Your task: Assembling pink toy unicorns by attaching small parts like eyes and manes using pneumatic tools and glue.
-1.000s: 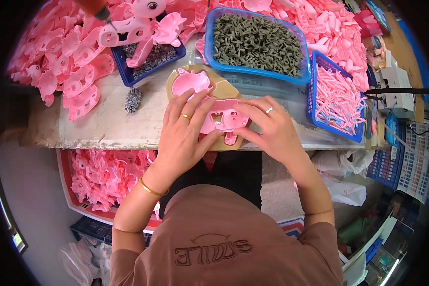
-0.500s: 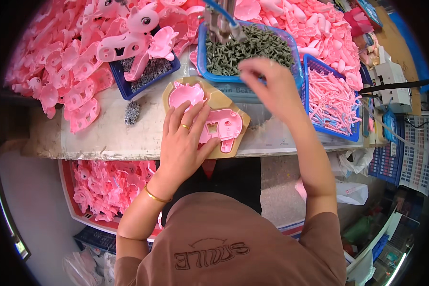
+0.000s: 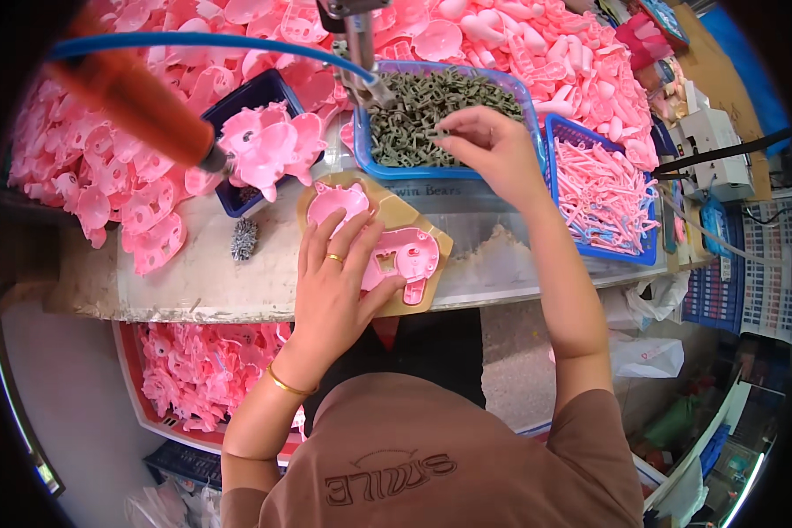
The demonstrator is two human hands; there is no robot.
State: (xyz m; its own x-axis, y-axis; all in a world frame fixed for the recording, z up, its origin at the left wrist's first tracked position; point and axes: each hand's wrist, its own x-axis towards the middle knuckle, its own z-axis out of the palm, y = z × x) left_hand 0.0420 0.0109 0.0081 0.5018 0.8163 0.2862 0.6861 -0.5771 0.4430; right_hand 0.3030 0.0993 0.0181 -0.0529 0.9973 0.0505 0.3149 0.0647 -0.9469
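Observation:
My left hand (image 3: 339, 277) lies spread over a pink hollow toy half-shell (image 3: 418, 253), which sits in a tan fixture block (image 3: 374, 207) at the bench's front edge. The shell's rounded head part shows above my fingers, its body and one leg to their right. My right hand (image 3: 493, 145) hovers at the near side of a blue tub (image 3: 449, 167) full of small dark green plastic pieces (image 3: 453, 92). Thumb and index finger pinch one small dark green piece (image 3: 437, 134).
An orange electric screwdriver (image 3: 141, 101) hangs at upper left, beside a pink toy (image 3: 271, 145) over a dark blue bin (image 3: 233, 201). A clump of screws (image 3: 244, 238) lies on the bench. Pink shells (image 3: 154, 202) are heaped behind; a blue basket (image 3: 651, 251) holds thin pink pieces.
My right hand has slowed over the tub and now pinches a small piece. The orange screwdriver has swung into view, and the pink toy has dropped lower. My left hand stays on the shell.

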